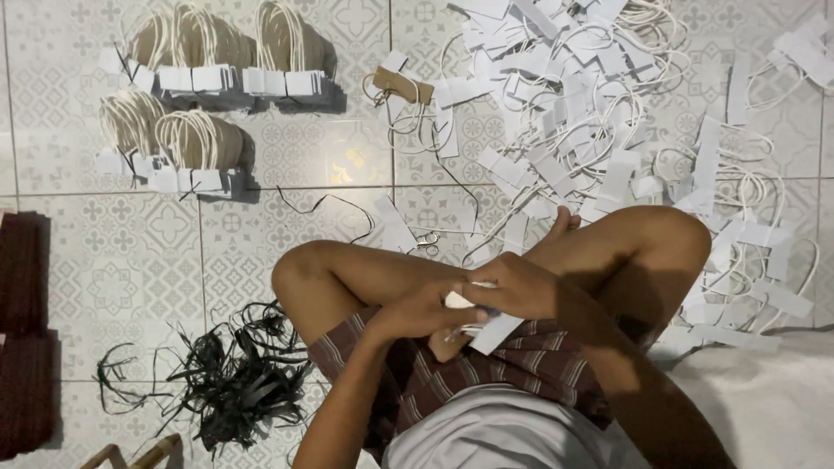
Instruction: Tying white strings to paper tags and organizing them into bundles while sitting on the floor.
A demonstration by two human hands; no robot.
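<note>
1. Tags (493, 332) I see between the left hand (415, 311) and right hand (512, 287): white paper, matt, flat.
2. Cords (569, 139): white string, smooth.
3. Floor (165, 252): patterned tile, slightly glossy.
4. Straps (230, 369): black plastic, shiny.
5. Shorts (521, 365): striped cloth, matt.

The light is dim and cool, an even indoor wash with a grey-green cast. On the tiled floor (261, 226) a small warm glare spot shows just right of the tied bundles (187, 139), which drop short dark shadows to their right and below. The knees (300, 278) cast soft shadows too, and darkness gathers between the legs under the hands (469, 304). The white paper strips (565, 95) far right of the bundles look slightly washed out. Detail is soft throughout, with a grainy, compressed look; the black ribbon tangle (226, 373) below the bundles merges into a dark mass. Tile lines stay fairly straight toward the edges.
</note>
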